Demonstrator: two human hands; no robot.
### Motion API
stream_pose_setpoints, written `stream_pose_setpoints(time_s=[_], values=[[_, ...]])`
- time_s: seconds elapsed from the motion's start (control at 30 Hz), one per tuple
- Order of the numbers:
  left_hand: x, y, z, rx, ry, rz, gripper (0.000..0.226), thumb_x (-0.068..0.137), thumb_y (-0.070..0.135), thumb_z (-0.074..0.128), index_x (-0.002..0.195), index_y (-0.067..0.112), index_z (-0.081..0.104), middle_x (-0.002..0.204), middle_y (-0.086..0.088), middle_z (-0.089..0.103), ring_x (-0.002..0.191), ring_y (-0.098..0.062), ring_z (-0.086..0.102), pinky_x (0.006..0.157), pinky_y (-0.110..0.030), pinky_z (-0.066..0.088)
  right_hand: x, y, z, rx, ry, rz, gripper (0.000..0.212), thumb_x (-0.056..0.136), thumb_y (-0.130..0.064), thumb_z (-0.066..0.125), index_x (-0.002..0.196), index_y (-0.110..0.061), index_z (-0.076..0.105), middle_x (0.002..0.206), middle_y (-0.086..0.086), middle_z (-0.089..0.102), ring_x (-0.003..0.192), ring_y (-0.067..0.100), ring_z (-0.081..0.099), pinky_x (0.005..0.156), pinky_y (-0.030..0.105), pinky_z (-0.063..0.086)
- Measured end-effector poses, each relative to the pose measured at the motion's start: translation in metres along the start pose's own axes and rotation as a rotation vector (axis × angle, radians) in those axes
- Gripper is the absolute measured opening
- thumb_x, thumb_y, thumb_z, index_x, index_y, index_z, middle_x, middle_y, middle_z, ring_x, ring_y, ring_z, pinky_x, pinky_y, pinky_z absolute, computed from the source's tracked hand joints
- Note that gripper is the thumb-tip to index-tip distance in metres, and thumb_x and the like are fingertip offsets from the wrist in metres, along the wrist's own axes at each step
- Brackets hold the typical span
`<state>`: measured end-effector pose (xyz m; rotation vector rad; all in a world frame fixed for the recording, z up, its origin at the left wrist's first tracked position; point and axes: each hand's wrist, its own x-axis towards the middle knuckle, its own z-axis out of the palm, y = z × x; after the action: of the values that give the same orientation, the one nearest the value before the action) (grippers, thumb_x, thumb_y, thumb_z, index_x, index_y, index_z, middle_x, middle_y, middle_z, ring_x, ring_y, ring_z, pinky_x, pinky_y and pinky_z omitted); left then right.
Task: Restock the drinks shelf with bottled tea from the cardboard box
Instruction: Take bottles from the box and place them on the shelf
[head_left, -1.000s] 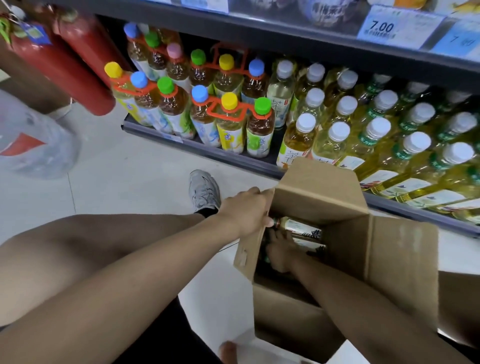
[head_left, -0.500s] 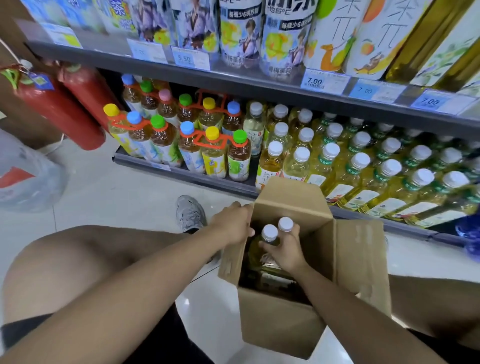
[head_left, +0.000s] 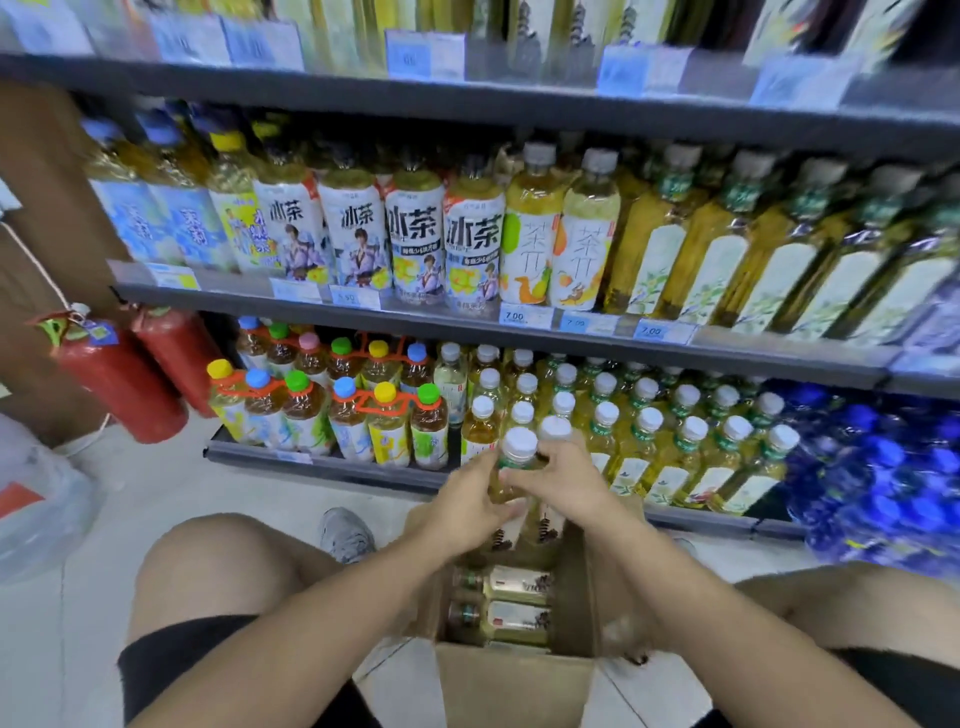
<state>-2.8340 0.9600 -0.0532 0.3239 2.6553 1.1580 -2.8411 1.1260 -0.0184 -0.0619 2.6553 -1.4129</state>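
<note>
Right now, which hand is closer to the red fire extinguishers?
Left. The left hand grips the two tea bottles on the side facing the fire extinguishers; the right hand is further away.

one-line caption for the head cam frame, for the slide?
Both hands, left and right, lift two white-capped tea bottles from the cardboard box toward the bottom shelf.

Cardboard box (head_left: 511, 680) on floor (head_left: 156, 499) between knees, in front of bottom shelf (head_left: 322, 464). Bottles (head_left: 511, 605) lie inside box. Two held bottles (head_left: 519, 467) above box. Fire extinguishers (head_left: 119, 379) left of shelf.
</note>
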Motion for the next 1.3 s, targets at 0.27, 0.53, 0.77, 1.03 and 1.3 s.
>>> stream_pose_setpoints(time_s=[0.27,0.53,0.77,1.03,1.3], values=[[0.009,0.108,-0.114,-0.135,0.071,0.149,0.067,0.078,0.033,0.085,0.132,0.033,0.045,0.121,0.012,0.065,0.103,-0.009,0.066,0.082,-0.016,0.048,-0.019,-0.114,-0.116,-0.308,0.016,-0.242,0.046,0.092,0.012,0.048,0.121,-0.016,0.071,0.123,0.002,0.061,0.126,0.031,0.052,0.098,0.027,0.043],[0.033,0.228,-0.246,-0.083,0.255,0.391,0.062,0.078,0.033,0.085,0.129,0.033,0.051,0.115,0.018,0.066,0.098,0.008,0.064,0.088,-0.018,0.051,0.001,-0.233,-0.211,-0.328,0.352,-0.58,0.037,0.097,-0.011,0.057,0.115,-0.039,0.071,0.112,-0.007,0.053,0.103,0.01,0.054,0.089,0.022,0.044],[0.075,0.307,-0.333,-0.03,0.406,0.566,0.065,0.082,0.025,0.083,0.136,0.028,0.047,0.117,0.024,0.059,0.1,0.022,0.054,0.082,0.001,0.04,0.047,-0.31,-0.271,-0.343,0.627,-0.836,0.046,0.093,-0.004,0.061,0.116,-0.042,0.07,0.127,-0.013,0.051,0.113,0.008,0.054,0.094,0.026,0.048],[0.148,0.322,-0.357,0.0,0.542,0.549,0.072,0.077,0.03,0.085,0.14,0.03,0.049,0.135,0.01,0.057,0.123,-0.009,0.053,0.108,-0.036,0.043,0.123,-0.321,-0.286,-0.339,0.74,-0.842,0.046,0.088,0.0,0.065,0.113,-0.039,0.07,0.135,-0.01,0.047,0.117,0.012,0.055,0.1,0.033,0.05],[0.208,0.299,-0.362,-0.082,0.392,0.37,0.066,0.085,0.021,0.081,0.138,0.027,0.044,0.111,0.027,0.057,0.098,0.014,0.053,0.072,0.002,0.039,0.176,-0.318,-0.288,-0.411,0.676,-0.707,0.022,0.097,-0.015,0.054,0.1,-0.036,0.059,0.109,-0.008,0.049,0.085,0.015,0.057,0.077,0.034,0.052]])
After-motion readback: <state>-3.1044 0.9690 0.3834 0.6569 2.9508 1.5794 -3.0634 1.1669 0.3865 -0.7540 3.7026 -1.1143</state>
